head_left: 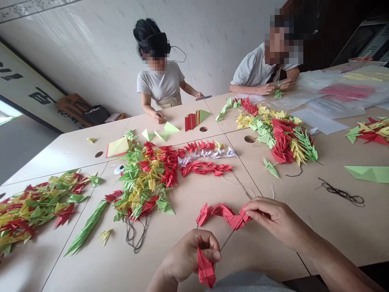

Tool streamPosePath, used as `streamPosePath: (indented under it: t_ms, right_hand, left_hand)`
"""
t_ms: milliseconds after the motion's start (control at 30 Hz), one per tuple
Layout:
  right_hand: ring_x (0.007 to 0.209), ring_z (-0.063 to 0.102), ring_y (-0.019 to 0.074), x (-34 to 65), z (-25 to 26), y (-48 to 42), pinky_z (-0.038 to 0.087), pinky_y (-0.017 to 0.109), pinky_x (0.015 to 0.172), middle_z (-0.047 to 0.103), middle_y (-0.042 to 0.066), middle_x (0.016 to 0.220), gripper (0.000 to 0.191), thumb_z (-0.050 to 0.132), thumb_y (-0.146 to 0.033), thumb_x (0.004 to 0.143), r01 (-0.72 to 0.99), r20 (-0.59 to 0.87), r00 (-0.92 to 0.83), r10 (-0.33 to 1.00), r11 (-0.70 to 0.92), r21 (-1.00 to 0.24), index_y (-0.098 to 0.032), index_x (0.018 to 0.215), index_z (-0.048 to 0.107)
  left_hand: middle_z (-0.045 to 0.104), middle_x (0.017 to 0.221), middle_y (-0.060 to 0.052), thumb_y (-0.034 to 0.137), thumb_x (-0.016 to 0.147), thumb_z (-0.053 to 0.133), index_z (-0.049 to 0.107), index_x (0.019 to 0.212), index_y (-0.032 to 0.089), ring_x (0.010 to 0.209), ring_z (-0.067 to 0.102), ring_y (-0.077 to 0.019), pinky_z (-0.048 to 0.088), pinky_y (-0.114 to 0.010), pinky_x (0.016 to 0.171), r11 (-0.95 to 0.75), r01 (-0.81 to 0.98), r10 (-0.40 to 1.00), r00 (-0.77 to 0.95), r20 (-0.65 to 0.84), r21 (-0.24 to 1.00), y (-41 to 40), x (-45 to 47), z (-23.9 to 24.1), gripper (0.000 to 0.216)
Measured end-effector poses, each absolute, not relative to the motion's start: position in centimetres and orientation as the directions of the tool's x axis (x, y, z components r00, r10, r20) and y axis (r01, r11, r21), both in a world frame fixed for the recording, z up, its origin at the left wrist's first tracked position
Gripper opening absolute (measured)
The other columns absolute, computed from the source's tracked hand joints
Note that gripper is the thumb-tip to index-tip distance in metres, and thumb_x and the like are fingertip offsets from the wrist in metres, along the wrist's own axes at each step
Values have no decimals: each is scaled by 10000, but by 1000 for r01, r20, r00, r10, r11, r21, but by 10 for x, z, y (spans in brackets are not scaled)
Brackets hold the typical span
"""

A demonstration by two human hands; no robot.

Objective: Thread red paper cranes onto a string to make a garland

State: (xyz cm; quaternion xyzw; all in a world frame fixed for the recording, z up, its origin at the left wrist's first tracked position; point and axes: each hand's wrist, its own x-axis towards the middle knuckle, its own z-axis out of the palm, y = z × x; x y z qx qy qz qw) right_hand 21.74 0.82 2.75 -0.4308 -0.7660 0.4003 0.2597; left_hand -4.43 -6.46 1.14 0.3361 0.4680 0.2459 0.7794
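Observation:
My left hand point(194, 253), near the front edge, is closed on a red folded-paper piece point(206, 271), pinched between thumb and fingers. A thin dark thread runs up from this hand to a short strand of red folded paper point(227, 217) lying on the table. My right hand point(272, 217) is at that strand's right end, its thumb and fingertips closed on the last red piece. Beyond my hands lie a strung row of red folded pieces point(206, 168) and a row of white ones point(202, 155). Whether the pieces are cranes I cannot tell.
A heap of coloured folded paper point(142, 178) lies left of centre, another pile point(39, 207) at far left. A colourful garland point(282, 138) and a black cord bundle point(342, 192) are to the right. Two people point(161, 83) sit across the table point(188, 211); plastic bags point(343, 91) lie at back right.

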Motion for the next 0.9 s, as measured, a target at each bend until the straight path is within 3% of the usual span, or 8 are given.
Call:
streamPosePath:
  t_ms: [167,500,667,733,900]
  right_hand:
    - [819,679,192,224,23,7,540,273,719,736,43,892,250,534,-412,946,486,16,-450,893,260,-834,-249,897,717]
    - [755,660,201,227,30,2,535,263,673,733,34,806,298,577,-488,894,501,-120,-442,889,134,-855,-249,853,752]
    - [734,650,182,227,35,-4,514,256,672,713,13,756,289,588,-465,895,480,-273,-521,809,13,-877,-237,802,738]
    - [760,645,171,228,37,-6,506,258,699,709,16,780,290,583,-460,905,450,-325,-560,762,-50,-892,-223,807,719]
    - [618,558,121,239,39,-8,466,249,594,659,18,737,335,609,-520,880,265,-379,-526,761,-277,-924,-188,836,634]
  left_hand:
    - [466,512,53,540,495,891,577,637,133,440,353,-35,252,-192,447,676,-160,707,417,-572,719,-70,-36,8,533]
    - [448,510,42,422,586,889,556,618,128,435,327,-30,197,-180,424,610,-425,792,361,-492,669,-63,-44,21,445]
    - [459,534,39,361,644,866,560,649,125,453,344,-26,241,-140,416,537,-543,841,288,-458,645,-45,-43,31,387]
    - [456,531,42,346,655,863,560,656,119,472,359,-23,282,-116,427,496,-587,863,249,-440,640,-35,-41,37,378]
    - [445,575,55,281,680,846,567,704,123,423,318,-10,211,-88,305,449,-670,865,162,-474,591,-10,-48,47,321]
